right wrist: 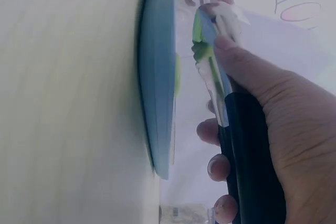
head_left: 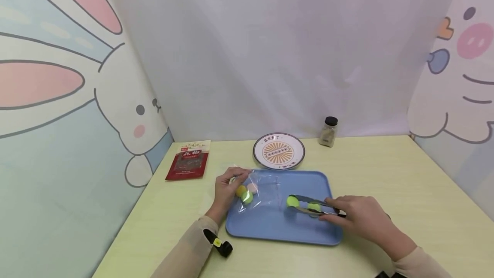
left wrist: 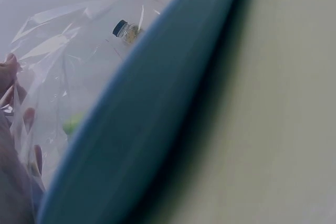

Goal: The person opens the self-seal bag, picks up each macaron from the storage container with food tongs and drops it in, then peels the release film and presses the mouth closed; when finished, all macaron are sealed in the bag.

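My left hand grips the edge of a clear plastic bag over the left part of a blue tray. Inside the bag lie an orange round piece, a pink one and a green one, macaron-like in shape. The right hand holds metal tongs by their black handles. Between the tong tips is a bright green round piece, just right of the bag's opening. Another green round piece is on the tray, partly covered by the tongs.
Behind the tray stands a white plate with an orange sunburst pattern. A small jar with a black lid is at the back right. On the left lies a red packet. A cloth wall closes off the table's back.
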{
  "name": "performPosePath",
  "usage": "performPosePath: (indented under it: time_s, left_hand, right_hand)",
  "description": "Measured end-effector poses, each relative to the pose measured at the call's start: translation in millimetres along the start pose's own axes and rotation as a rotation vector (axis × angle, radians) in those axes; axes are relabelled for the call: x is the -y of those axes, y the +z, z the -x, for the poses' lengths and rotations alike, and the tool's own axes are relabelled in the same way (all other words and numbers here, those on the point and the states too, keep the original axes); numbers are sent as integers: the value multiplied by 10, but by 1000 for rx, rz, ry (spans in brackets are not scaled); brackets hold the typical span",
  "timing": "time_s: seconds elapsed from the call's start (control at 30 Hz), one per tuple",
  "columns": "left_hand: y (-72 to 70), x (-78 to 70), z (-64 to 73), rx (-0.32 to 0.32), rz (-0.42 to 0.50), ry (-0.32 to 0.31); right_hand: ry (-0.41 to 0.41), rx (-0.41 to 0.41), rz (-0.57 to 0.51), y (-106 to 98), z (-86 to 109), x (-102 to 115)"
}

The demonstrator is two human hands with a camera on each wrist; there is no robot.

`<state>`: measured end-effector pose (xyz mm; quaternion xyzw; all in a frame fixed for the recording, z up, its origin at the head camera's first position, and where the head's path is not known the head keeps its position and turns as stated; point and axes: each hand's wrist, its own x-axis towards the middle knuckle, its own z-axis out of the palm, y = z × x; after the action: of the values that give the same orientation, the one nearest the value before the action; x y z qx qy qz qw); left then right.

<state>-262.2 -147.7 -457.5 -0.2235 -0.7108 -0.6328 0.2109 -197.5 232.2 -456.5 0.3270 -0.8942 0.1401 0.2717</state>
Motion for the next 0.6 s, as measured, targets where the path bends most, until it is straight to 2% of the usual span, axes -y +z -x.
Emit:
performPosePath:
  time_s: [0.2, 0.6]
  left_hand:
    - [2, 7, 1, 0, -5, -7]
    - [9, -11, -1, 3, -9, -23]
  right_hand:
    - [51, -16, 4, 16, 3, -12]
    - [38, -32, -22, 21, -10, -23]
